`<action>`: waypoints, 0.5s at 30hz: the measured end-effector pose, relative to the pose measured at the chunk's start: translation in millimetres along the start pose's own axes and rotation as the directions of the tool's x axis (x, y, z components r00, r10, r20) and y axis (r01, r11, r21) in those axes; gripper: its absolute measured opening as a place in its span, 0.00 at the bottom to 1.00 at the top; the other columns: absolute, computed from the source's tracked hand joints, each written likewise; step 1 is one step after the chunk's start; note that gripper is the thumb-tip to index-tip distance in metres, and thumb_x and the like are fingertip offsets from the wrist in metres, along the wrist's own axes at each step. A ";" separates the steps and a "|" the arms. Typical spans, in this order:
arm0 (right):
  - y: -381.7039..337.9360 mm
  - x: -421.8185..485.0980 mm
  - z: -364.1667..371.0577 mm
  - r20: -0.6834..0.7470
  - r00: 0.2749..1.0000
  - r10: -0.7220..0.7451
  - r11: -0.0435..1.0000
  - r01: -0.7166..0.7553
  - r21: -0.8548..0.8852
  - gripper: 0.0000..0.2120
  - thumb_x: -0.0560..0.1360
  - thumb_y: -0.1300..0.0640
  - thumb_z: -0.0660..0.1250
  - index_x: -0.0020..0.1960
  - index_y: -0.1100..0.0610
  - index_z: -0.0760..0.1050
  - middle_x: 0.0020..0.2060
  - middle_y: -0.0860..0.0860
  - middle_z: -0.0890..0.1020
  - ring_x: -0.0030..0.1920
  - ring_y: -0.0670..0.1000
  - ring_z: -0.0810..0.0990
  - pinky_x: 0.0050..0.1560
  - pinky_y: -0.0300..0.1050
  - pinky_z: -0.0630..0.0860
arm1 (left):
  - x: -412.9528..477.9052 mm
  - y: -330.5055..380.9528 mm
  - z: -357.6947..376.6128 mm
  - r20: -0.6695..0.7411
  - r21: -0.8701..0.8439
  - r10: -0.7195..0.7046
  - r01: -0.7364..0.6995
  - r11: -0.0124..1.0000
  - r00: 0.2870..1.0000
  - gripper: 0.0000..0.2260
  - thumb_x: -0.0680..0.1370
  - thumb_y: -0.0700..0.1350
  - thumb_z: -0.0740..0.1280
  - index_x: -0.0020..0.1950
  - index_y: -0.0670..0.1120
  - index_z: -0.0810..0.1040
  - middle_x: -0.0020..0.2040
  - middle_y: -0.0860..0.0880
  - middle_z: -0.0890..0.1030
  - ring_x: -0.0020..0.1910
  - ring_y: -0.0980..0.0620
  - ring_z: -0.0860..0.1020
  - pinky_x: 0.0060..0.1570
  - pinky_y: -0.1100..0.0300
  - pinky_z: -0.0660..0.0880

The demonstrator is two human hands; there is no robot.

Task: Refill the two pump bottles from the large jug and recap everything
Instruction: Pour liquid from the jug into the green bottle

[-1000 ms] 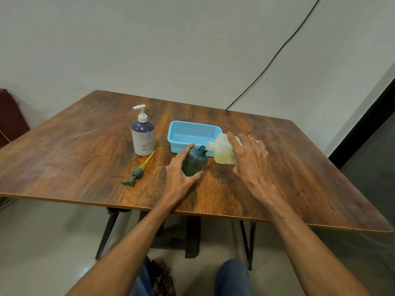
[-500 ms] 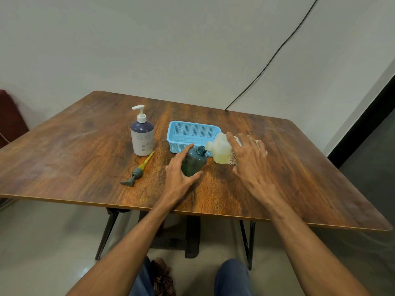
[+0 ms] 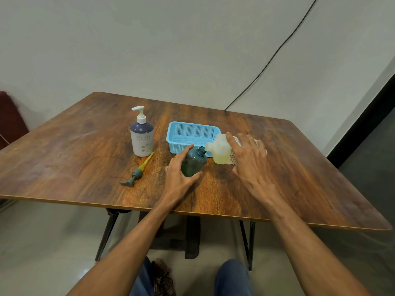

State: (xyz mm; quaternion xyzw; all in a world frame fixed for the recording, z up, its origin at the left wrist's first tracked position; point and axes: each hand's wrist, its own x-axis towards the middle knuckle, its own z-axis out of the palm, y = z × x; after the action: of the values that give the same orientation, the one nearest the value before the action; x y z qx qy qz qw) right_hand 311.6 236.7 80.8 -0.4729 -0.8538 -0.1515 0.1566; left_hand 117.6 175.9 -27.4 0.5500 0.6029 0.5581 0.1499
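Nothing has shifted since a second ago: the left hand [image 3: 178, 178] still wraps the open dark green bottle [image 3: 193, 163] on the table [image 3: 74, 157], while the right hand [image 3: 249, 159] grips the jug [image 3: 220, 149] tipped over, its mouth at the bottle's neck. Left of them lies the removed pump [image 3: 136, 173], beside the capped white bottle [image 3: 141, 135].

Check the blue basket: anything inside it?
The blue basket shows bare mesh floor and walls, nothing inside. Its near right corner is covered by the tilted jug in the right hand and the green bottle in the left hand.
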 end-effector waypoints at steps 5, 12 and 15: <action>0.4 0.3 -0.6 0.004 1.000 -0.003 1.000 0.003 -0.009 0.48 0.64 0.60 0.81 0.78 0.53 0.62 0.72 0.61 0.71 0.72 0.65 0.68 0.70 0.68 0.64 | 0.0 -0.2 0.0 -0.002 -0.004 0.006 -0.006 1.000 1.000 0.40 0.69 0.56 0.75 0.78 0.61 0.63 0.71 0.64 0.67 0.70 0.62 0.68 0.71 0.40 0.70; 1.4 0.6 0.5 0.001 1.000 -0.015 0.999 0.015 -0.039 0.49 0.61 0.61 0.80 0.77 0.53 0.62 0.70 0.60 0.72 0.70 0.64 0.70 0.67 0.66 0.66 | -0.8 1.6 -0.1 -0.008 -0.017 0.014 -0.014 1.000 1.000 0.40 0.68 0.58 0.74 0.78 0.62 0.63 0.70 0.66 0.68 0.69 0.60 0.69 0.70 0.40 0.70; 1.7 0.7 0.8 0.003 1.000 -0.016 0.999 0.016 -0.048 0.49 0.61 0.61 0.81 0.77 0.53 0.62 0.70 0.60 0.72 0.70 0.64 0.70 0.67 0.65 0.67 | -0.9 1.5 0.0 -0.011 -0.017 0.016 -0.016 1.000 1.000 0.40 0.68 0.58 0.74 0.78 0.62 0.64 0.71 0.64 0.69 0.69 0.60 0.70 0.70 0.40 0.71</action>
State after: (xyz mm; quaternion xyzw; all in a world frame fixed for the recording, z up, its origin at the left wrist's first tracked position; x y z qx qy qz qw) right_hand 312.6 238.4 80.5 -0.4698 -0.8539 -0.1725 0.1431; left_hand 118.7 174.8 -26.6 0.5506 0.5944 0.5674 0.1469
